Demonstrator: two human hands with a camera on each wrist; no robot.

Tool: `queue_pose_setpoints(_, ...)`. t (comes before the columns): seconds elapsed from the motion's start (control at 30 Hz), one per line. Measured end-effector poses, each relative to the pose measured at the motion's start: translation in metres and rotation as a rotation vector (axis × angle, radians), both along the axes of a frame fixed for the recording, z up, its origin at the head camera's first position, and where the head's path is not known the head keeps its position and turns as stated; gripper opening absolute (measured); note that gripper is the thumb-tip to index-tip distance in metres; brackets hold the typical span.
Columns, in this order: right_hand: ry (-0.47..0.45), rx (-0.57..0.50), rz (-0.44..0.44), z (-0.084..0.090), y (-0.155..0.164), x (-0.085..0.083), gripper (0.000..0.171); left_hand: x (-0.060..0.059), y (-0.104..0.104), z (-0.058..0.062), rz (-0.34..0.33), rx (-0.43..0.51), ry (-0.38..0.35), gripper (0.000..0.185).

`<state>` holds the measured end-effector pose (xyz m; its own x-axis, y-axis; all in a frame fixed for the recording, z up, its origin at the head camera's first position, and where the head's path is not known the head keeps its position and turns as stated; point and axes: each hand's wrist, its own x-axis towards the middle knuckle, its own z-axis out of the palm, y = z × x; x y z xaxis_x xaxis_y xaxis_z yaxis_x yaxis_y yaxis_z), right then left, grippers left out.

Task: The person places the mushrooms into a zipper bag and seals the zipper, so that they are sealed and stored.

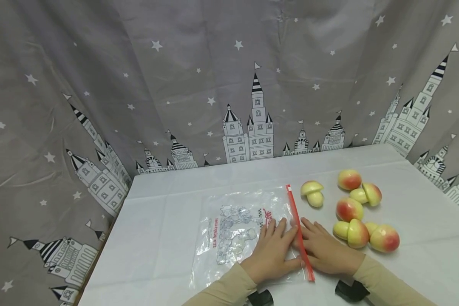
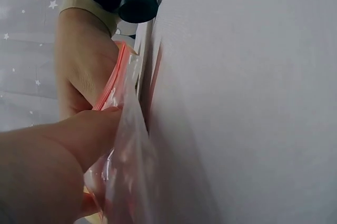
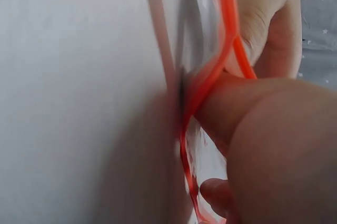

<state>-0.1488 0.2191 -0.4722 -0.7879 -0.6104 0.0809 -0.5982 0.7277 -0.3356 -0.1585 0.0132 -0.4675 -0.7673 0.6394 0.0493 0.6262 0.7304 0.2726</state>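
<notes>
A clear zip bag (image 1: 233,233) with a red zip strip (image 1: 296,221) lies in front of me, printed with red lettering and line drawings. My left hand (image 1: 269,250) is over its right part, fingers spread on the plastic, thumb and index finger at the strip. My right hand (image 1: 325,248) meets the strip from the right, one fingertip reaching past it. Both hands hold the bag's mouth edge. In the right wrist view, the red strip (image 3: 226,29) splits in two beside my right thumb. In the left wrist view, plastic (image 2: 134,124) covers my left thumb tip.
Several yellow-and-red toy mushrooms (image 1: 355,233) lie right of the bag, partly in a group; a paler toy mushroom (image 1: 312,193) stands apart, nearer the strip. A white cloth covers the table (image 1: 149,238). Behind it hangs a grey curtain (image 1: 199,85) with castles and stars.
</notes>
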Motion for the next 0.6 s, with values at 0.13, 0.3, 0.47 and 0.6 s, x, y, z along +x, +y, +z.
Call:
queue_pose_setpoints(0.13,0.016,0.001,0.022,-0.001,0.001,0.001,0.051,0.001,0.001,0.001,-0.011,0.016,0.001,0.082)
queue_pose_setpoints(0.3,0.036,0.011,0.037,-0.001,0.002,0.001,0.053,0.002,0.002,0.002,-0.005,0.023,0.008,0.082)
queue_pose_setpoints(0.47,0.026,0.018,0.031,0.000,0.001,0.000,0.056,0.000,-0.002,0.007,0.020,0.038,-0.048,0.082)
queue_pose_setpoints(0.6,-0.020,0.009,0.015,0.002,-0.001,0.000,0.061,-0.003,-0.010,0.014,0.049,0.065,-0.098,0.083)
